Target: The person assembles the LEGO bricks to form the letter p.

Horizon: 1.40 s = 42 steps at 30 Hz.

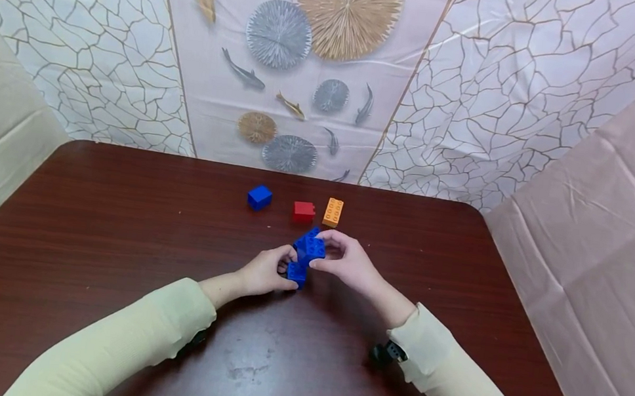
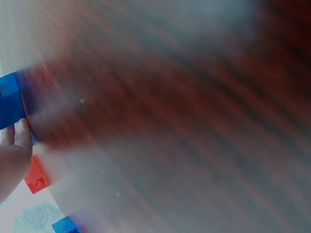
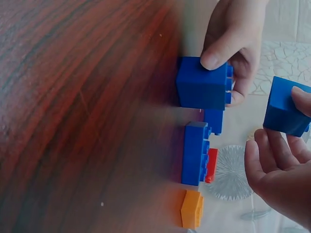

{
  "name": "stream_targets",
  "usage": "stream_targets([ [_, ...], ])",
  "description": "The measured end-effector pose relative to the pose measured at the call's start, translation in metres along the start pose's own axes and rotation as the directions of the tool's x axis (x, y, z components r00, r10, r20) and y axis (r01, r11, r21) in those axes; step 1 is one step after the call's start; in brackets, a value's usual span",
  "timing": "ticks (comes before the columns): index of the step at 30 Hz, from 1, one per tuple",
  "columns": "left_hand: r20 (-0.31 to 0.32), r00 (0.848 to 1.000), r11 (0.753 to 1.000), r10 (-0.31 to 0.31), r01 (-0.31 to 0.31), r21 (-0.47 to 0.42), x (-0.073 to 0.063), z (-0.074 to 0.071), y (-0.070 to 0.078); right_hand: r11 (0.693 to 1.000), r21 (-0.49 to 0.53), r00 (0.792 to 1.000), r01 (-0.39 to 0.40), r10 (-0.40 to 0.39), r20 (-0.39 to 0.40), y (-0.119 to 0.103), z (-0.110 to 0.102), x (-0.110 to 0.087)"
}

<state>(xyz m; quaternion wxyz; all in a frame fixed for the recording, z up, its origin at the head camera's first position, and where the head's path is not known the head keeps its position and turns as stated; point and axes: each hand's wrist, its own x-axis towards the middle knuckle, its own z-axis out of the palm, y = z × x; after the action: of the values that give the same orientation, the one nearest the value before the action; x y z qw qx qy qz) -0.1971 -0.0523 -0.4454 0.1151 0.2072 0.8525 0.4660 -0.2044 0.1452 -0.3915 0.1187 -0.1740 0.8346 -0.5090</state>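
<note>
My left hand [image 1: 263, 275] grips a blue toy building brick [image 1: 296, 276] by its sides, low over the table. In the right wrist view this brick [image 3: 200, 90] shows its studs facing away from the tabletop, with the thumb across its near side. My right hand [image 1: 352, 266] pinches a second blue brick [image 1: 313, 250] between thumb and fingers, higher and just beyond the first. The right wrist view shows a gap between this raised brick [image 3: 284, 109] and the left hand's one. Partly hidden behind them, a third blue brick [image 3: 192, 154] stands on the table.
Farther back on the dark wooden table [image 1: 111, 232] lie a blue brick [image 1: 260, 197], a red brick [image 1: 303, 211] on its side and an orange brick [image 1: 333, 212] with its studs up. Patterned cloth [image 1: 330, 94] hangs behind the table's far edge.
</note>
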Motion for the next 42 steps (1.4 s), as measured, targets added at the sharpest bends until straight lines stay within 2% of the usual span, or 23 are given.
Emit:
stream_targets([
  [10, 0.014, 1.000, 1.000, -0.017, 0.017, 0.001, 0.000, 0.000, -0.001, 0.998, -0.059, 0.999, -0.031, 0.032, 0.017, 0.008, 0.007, 0.002],
  [20, 0.022, 1.000, 1.000, -0.007, 0.007, -0.026, 0.000, -0.001, -0.001, 0.993, -0.115, 0.999, -0.013, 0.018, 0.039, 0.014, 0.017, 0.002],
  [32, 0.028, 1.000, 0.999, -0.003, 0.004, -0.044, 0.001, -0.001, -0.003, 0.988, -0.151, 0.998, 0.017, -0.007, 0.063, 0.014, 0.020, 0.001],
  [42, 0.020, 1.000, 0.999, 0.018, -0.018, -0.049, 0.001, 0.000, -0.004, 0.989, -0.146, 0.998, -0.023, 0.032, 0.059, 0.010, 0.021, 0.002],
])
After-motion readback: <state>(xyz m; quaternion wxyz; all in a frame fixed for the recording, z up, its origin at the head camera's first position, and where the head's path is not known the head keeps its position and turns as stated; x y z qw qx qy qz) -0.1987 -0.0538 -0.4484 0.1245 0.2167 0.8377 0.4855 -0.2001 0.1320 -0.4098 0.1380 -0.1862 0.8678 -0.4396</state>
